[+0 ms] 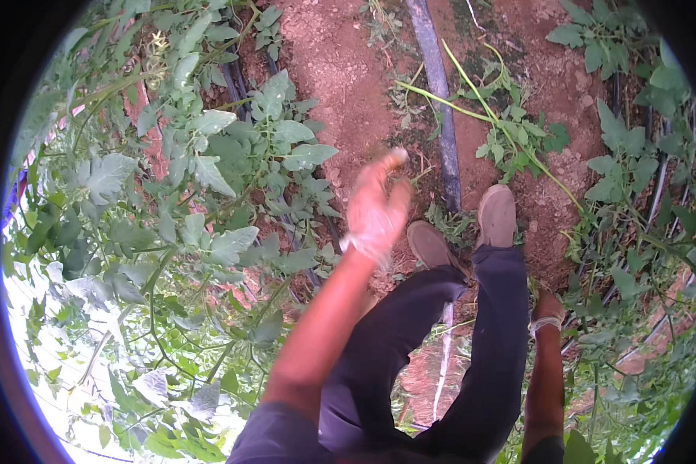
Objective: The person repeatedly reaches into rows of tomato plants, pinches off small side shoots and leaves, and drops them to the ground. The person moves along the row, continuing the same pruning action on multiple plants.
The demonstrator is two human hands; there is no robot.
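My left hand (379, 203), in a thin see-through glove, is stretched over the soil path. Its fingers point forward, thumb apart, and I see nothing held in it. Leafy tomato plants (290, 133) stand just to its left. My right hand (547, 307), also gloved, hangs low beside my right leg near the foliage of the right row (609, 278). Its fingers are mostly hidden, so whether it holds anything is unclear. Ahead of my shoes, a cut leafy stem (513, 139) lies on the ground, one end crossing a dark flat hose (432, 64).
Green tomatoes (158, 55) hang on the left row at the upper left. Thin dark drip lines (232, 81) run along that row. Both my shoes (497, 217) stand on reddish soil (336, 69), close to the hose. Wilted plant scraps (406, 110) lie about on the path.
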